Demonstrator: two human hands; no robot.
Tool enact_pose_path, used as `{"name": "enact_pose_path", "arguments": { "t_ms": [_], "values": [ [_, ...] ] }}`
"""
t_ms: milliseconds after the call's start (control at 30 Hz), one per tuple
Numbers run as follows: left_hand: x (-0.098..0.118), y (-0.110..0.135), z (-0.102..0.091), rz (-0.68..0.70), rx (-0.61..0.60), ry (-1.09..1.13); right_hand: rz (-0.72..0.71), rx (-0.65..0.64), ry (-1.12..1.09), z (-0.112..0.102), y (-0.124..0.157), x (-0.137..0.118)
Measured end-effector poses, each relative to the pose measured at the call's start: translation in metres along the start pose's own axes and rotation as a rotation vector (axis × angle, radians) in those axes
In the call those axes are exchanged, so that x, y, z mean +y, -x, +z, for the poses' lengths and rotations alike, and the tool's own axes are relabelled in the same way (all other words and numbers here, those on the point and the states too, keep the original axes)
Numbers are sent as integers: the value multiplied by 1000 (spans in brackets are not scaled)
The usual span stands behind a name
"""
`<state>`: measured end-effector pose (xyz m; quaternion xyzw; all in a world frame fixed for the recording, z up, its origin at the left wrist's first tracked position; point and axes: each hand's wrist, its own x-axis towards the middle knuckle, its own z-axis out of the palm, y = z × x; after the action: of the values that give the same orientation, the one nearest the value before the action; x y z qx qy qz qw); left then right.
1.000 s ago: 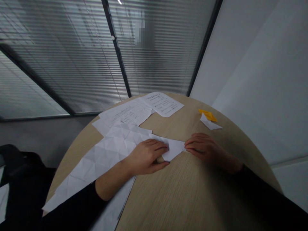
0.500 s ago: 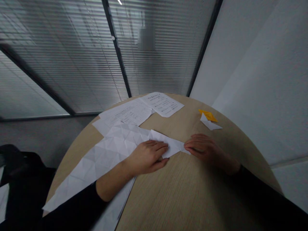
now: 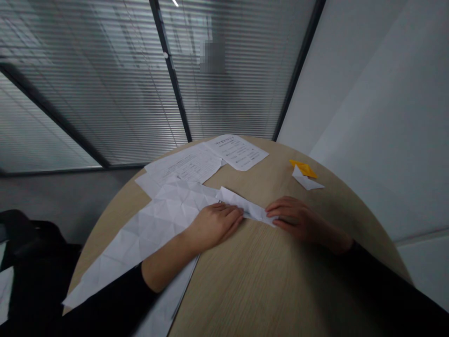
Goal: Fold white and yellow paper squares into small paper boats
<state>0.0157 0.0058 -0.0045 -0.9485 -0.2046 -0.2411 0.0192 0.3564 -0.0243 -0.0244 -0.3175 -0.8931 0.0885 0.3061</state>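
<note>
A white sheet of paper, folded into a narrow strip [image 3: 253, 210], lies slantwise across the middle of the table. My left hand [image 3: 218, 225] is closed at the strip's left part, its fingers together on the near edge and its thumb tucked out of sight. At the right end, my right hand [image 3: 296, 217] pinches the strip between thumb and fingers. Under my left forearm a large creased white paper [image 3: 140, 229] spreads over the table's left side, on top of other sheets.
Printed sheets [image 3: 242, 152] lie at the far edge of the round wooden table [image 3: 228, 290]. A white folded paper boat [image 3: 307, 181] and a yellow one [image 3: 304, 167] sit at the back right. A black chair [image 3: 42, 267] stands at the left.
The near flap of the paper has been folded up, so the piece is narrower. My left thumb has drawn in to the fingers. My right hand has shifted slightly left along the end.
</note>
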Motion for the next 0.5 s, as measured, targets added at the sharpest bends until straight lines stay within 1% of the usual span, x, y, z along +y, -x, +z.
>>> {"name": "enact_pose_path", "arguments": {
  "t_ms": [133, 200, 333, 500],
  "values": [
    [-4, 3, 4, -92, 38, -2, 10, -14, 24, 2, 1, 0],
    [-6, 4, 6, -117, 42, 22, 9, -3, 60, 3, 1, 0],
    [-5, 4, 6, -115, 51, 88, -27, 66, 167, 7, 1, 0],
    [-2, 2, -7, -59, 62, 176, -11, 81, 208, 9, 1, 0]
  ]
}}
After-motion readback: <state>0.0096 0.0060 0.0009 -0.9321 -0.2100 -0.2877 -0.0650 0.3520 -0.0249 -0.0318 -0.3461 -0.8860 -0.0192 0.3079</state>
